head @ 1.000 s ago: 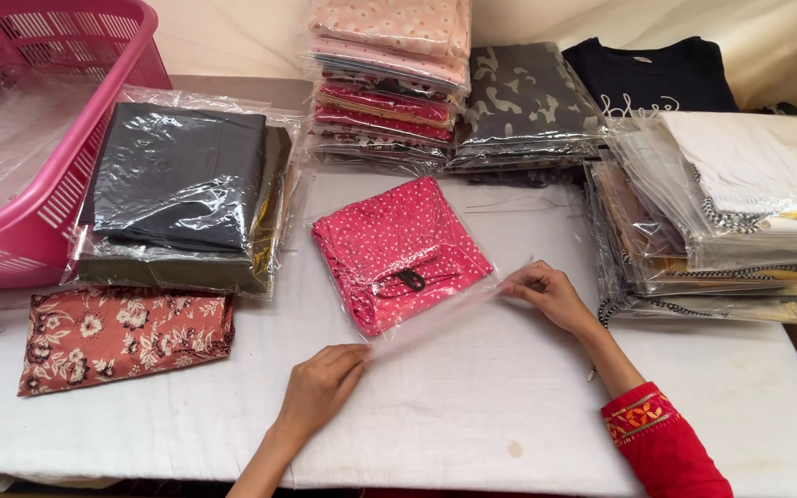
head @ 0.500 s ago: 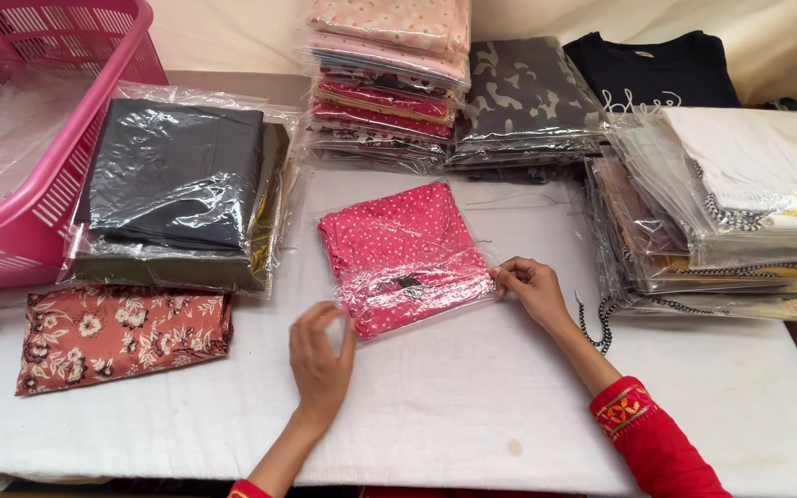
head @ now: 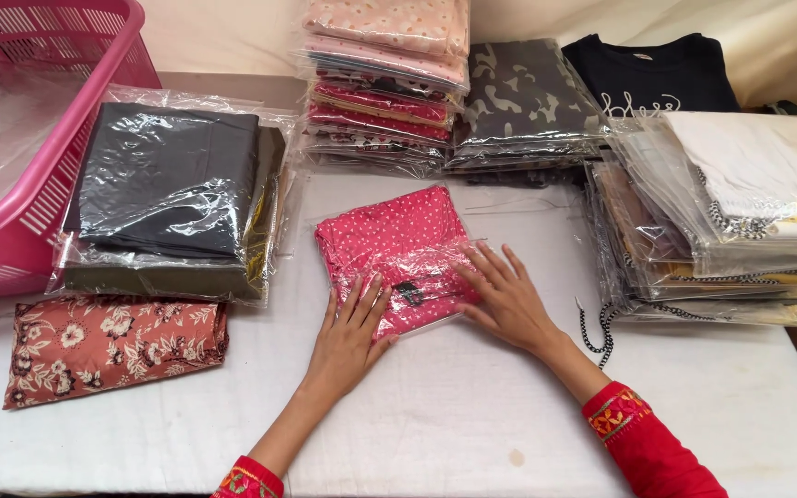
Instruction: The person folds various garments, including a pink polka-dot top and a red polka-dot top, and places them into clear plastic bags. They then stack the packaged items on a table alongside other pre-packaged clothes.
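Both hands lie flat, fingers spread, on the pink packet (head: pixel 398 249) at the tabletop (head: pixel 454 406) centre: left hand (head: pixel 348 337) at its 7 o'clock edge, right hand (head: pixel 507 300) at 4 o'clock.

Bright, even light across the white table (head: pixel 472 406); no hard-edged shadows; only soft, faint shade under the left hand (head: pixel 350 334) and right hand (head: pixel 509 300). Strong glare on clear plastic: white streaks over the black bagged garment (head: pixel 163 180), broken highlights on the wrapper of the pink dotted packet (head: pixel 394 244), sheen on the right-hand stack of bagged clothes (head: pixel 721 221). Pink basket (head: pixel 48 184) saturated, its inside washed pale by reflection. Focus sharp at centre; slight softness at the lower corners; red sleeve (head: pixel 652 452) a little blurred; mild wide-angle stretch at the frame edges.
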